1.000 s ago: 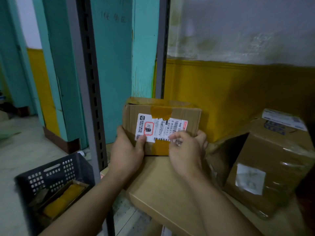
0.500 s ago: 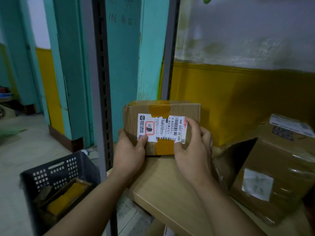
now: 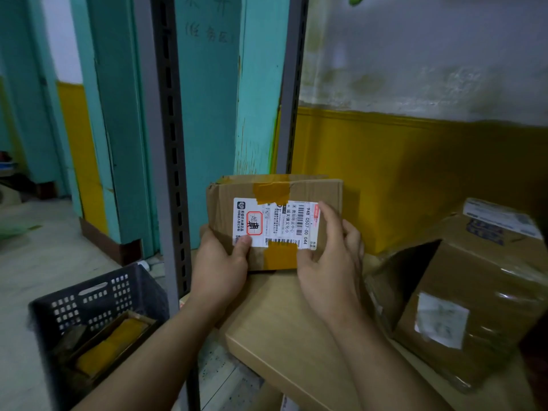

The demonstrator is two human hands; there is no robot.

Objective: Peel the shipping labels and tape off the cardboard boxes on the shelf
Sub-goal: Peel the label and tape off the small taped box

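Label stuck flat on small box, tape intact; left hand grips box, right hand grips its right end, thumb at label corner; bigger box untouched.

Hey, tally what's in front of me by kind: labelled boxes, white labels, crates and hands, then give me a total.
Labelled boxes: 2 (held box, right box)
White labels: 3 (one on held box, two on right box)
Crates: 1
Hands: 2 (left hand, right hand)
Total: 8
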